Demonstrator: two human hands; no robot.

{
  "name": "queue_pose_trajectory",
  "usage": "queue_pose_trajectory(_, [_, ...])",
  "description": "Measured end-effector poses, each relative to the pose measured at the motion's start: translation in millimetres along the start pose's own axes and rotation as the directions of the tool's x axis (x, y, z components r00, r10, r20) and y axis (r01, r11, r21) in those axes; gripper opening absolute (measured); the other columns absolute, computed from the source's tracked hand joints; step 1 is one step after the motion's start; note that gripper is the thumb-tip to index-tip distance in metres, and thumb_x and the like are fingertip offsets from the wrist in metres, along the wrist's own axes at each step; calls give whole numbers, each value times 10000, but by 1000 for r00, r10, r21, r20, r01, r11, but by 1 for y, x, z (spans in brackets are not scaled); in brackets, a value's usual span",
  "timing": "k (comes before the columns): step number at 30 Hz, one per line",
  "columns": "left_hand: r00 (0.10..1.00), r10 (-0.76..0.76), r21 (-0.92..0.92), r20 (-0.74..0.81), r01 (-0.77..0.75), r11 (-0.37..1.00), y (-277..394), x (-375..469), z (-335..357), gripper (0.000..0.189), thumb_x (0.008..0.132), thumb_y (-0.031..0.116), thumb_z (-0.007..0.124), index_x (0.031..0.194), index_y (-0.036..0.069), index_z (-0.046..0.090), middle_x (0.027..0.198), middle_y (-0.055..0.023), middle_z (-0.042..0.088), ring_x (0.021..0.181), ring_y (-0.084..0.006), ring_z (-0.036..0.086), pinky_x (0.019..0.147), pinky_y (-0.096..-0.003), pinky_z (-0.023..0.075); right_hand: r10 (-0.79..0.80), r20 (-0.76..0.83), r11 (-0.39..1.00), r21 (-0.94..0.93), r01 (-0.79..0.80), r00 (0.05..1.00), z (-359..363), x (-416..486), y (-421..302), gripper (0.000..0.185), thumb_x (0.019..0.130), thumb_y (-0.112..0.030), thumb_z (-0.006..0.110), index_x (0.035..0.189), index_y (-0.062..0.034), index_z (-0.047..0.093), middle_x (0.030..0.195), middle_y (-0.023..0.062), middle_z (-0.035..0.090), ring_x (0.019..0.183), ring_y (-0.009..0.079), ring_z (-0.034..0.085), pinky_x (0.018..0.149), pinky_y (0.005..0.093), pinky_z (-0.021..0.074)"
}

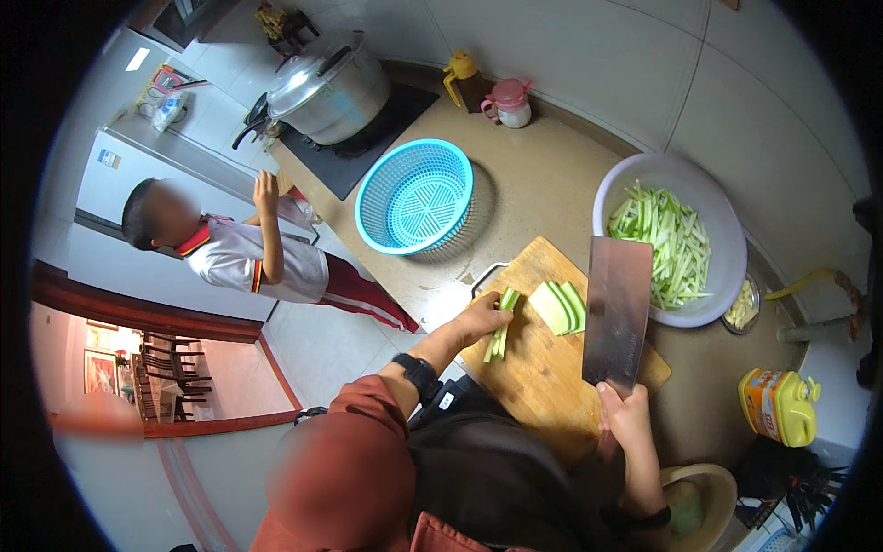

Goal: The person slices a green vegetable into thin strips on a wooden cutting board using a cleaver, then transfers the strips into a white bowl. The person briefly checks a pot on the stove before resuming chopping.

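Observation:
My left hand (485, 319) grips a small bundle of pale green vegetable strips (505, 324) over the left side of the wooden cutting board (541, 386). Beside it on the board lies a fanned stack of thin green-edged vegetable slices (559, 308). In my right hand (624, 414) is the handle of a broad cleaver (618, 310), its blade raised flat-side up over the board's right part. The blade overlaps the near rim of a pale plastic basin (731, 276) in the view. Many cut strips (666, 241) fill part of that basin.
A blue plastic colander (414, 196) stands on the counter, left of the basin. Behind it a large metal pot (331, 90) sits on a black cooktop (407, 117). Yellow bottle (779, 407) and dish of garlic (742, 307) are at right. A person (255, 255) stands at left.

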State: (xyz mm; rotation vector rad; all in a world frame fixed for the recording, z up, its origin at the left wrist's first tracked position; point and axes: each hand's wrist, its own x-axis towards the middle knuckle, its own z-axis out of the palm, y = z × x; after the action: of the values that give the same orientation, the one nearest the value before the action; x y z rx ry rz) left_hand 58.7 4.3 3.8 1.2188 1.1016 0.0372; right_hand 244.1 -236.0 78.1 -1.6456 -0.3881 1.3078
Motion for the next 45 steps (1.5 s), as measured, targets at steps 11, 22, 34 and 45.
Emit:
queue_pose_trajectory(11, [655, 449, -793, 608, 475, 382, 58, -27, 68, 497, 901, 379, 490, 1223, 3, 520, 1184, -178, 581, 1040, -297, 583, 963, -411, 430, -46, 592, 811, 493, -316, 805, -2, 9, -40, 190, 863, -143, 616, 774, -78, 461, 526, -23, 400, 358, 69, 366, 372, 273, 376])
queue_pose_trajectory(22, [554, 448, -704, 702, 634, 320, 76, -17, 101, 517, 955, 406, 395, 1275, 4, 450, 1271, -176, 519, 1138, -292, 521, 1011, -436, 377, -25, 459, 786, 558, -266, 888, -18, 15, -30, 219, 876, -115, 571, 696, -89, 449, 467, -31, 379, 329, 84, 370, 358, 283, 362])
queue_pose_trajectory(34, [646, 300, -696, 703, 537, 476, 142, 23, 142, 354, 959, 398, 390, 1126, 118, 527, 1006, -88, 607, 893, -216, 581, 717, -392, 492, -72, 17, 736, 676, 42, 997, -71, 8, -43, 114, 866, -159, 576, 826, -113, 479, 530, -39, 393, 336, 81, 315, 345, 273, 315])
queue_pose_trajectory(45, [951, 235, -517, 203, -100, 850, 230, 46, 150, 630, 945, 421, 427, 1402, 27, 245, 1463, -190, 237, 1351, -325, 218, 1100, -507, 157, -149, -139, 614, 763, 202, 979, -86, -24, -47, 252, 896, -169, 551, 674, -127, 440, 513, -47, 383, 350, 77, 326, 362, 268, 316])
